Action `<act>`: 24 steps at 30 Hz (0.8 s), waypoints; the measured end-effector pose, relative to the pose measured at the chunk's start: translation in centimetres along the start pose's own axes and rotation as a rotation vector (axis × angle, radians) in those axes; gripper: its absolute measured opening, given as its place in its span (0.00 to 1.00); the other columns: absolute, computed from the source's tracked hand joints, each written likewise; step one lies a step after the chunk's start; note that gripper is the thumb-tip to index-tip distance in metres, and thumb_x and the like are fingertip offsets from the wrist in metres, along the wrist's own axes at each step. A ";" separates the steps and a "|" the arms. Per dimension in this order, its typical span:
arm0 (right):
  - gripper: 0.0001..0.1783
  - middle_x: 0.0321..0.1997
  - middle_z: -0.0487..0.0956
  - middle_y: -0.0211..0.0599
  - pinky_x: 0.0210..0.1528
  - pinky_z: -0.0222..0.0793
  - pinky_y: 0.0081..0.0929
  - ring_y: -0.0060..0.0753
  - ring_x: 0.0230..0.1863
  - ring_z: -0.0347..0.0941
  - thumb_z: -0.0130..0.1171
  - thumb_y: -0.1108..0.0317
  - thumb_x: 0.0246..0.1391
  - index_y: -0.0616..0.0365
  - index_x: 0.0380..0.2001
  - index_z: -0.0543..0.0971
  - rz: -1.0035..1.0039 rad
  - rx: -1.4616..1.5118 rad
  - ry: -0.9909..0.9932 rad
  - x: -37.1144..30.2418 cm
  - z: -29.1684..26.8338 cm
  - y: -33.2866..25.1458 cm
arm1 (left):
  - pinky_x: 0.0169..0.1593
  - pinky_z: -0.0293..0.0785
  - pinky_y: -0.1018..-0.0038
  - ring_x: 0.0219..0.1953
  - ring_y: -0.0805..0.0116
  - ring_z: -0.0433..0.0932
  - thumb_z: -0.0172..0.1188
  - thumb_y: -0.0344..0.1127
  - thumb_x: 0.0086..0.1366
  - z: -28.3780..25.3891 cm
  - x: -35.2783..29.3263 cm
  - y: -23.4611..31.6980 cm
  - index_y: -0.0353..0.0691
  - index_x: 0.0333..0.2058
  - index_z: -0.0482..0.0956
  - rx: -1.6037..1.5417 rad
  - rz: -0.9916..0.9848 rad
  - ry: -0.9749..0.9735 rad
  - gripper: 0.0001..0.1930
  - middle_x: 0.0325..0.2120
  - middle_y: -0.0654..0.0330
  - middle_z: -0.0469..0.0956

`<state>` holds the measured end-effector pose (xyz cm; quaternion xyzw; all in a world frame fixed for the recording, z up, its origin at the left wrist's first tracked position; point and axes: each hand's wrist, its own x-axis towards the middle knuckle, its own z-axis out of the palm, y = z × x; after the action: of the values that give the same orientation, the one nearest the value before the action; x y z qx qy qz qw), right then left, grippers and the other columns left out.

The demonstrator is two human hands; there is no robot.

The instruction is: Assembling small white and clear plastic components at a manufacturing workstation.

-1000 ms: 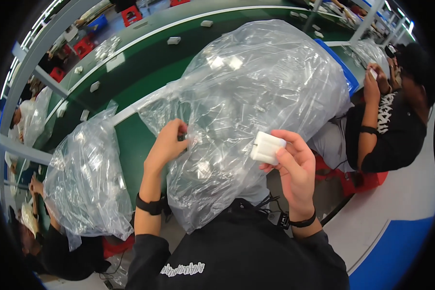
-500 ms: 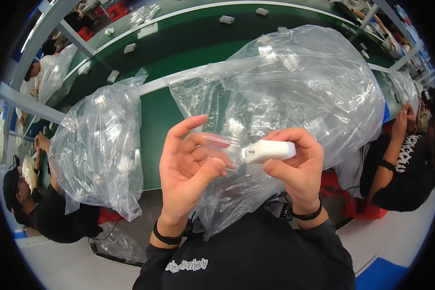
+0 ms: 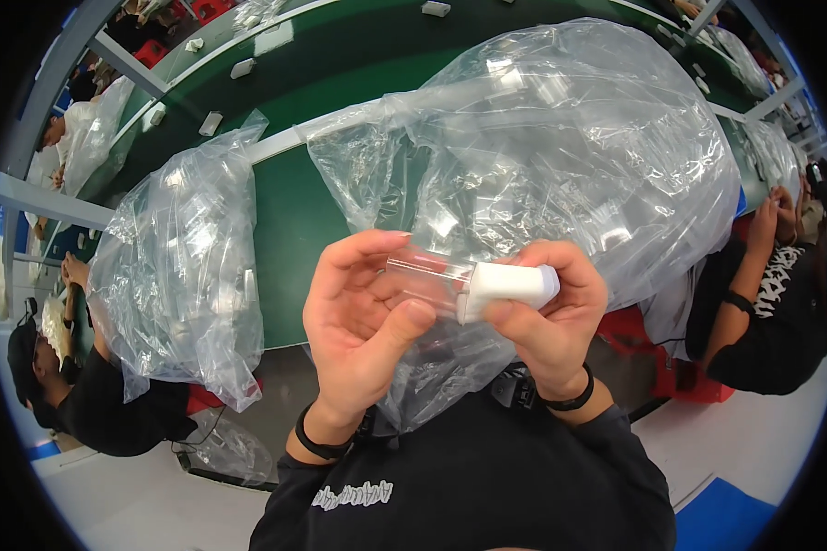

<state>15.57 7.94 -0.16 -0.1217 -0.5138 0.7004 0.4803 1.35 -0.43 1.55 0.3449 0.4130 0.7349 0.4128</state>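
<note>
Between the fingertips and thumb of my left hand [image 3: 349, 335] is a clear plastic sleeve [image 3: 424, 278], lying sideways. My right hand [image 3: 565, 326] grips a white plastic piece [image 3: 507, 283], with a pale translucent end to the right. The sleeve's right end meets the left end of the white piece. Whether it has slipped over that end, I cannot tell. Just beyond both hands, a large clear plastic bag [image 3: 570, 138] with several clear and white parts inside rests on the green worktop [image 3: 285, 230].
Another filled clear bag [image 3: 175, 266] hangs over the worktop's edge at left. Beyond a pale rail, a green conveyor belt [image 3: 340, 78] carries scattered white pieces. One person [image 3: 92, 395] sits at left and another [image 3: 763, 312] at right, near a red stool [image 3: 689, 378].
My hands have come together, bringing the clear sleeve up to the white piece. A small pin on the white piece's left end no longer shows. The whole view has shifted slightly.
</note>
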 end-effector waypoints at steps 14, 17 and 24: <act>0.10 0.27 0.78 0.37 0.29 0.66 0.16 0.21 0.28 0.73 0.67 0.75 0.41 0.66 0.29 0.79 -0.094 -0.557 0.091 -0.8 0.0 -1.1 | 0.44 0.75 0.74 0.41 0.64 0.77 0.60 0.19 0.54 -0.2 -0.1 -1.5 0.27 0.48 0.64 0.141 0.242 -0.075 0.22 0.39 0.45 0.74; 0.14 0.26 0.79 0.38 0.29 0.68 0.16 0.22 0.27 0.74 0.70 0.74 0.38 0.66 0.30 0.79 -0.145 -0.651 0.009 0.1 -0.1 -1.6 | 0.44 0.75 0.74 0.41 0.64 0.77 0.60 0.18 0.53 -0.8 0.3 -1.1 0.26 0.47 0.65 0.206 0.227 -0.120 0.22 0.39 0.46 0.75; 0.16 0.29 0.80 0.38 0.32 0.74 0.17 0.22 0.29 0.77 0.69 0.73 0.40 0.68 0.33 0.79 0.170 -0.366 0.076 0.4 0.5 -1.9 | 0.39 0.78 0.75 0.37 0.66 0.79 0.59 0.17 0.53 -0.9 0.2 0.0 0.27 0.46 0.66 0.115 -0.004 -0.057 0.21 0.38 0.45 0.75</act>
<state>16.09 7.97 1.77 -0.2764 -0.6017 0.6284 0.4084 0.53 -0.57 1.15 0.3883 0.4433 0.6989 0.4053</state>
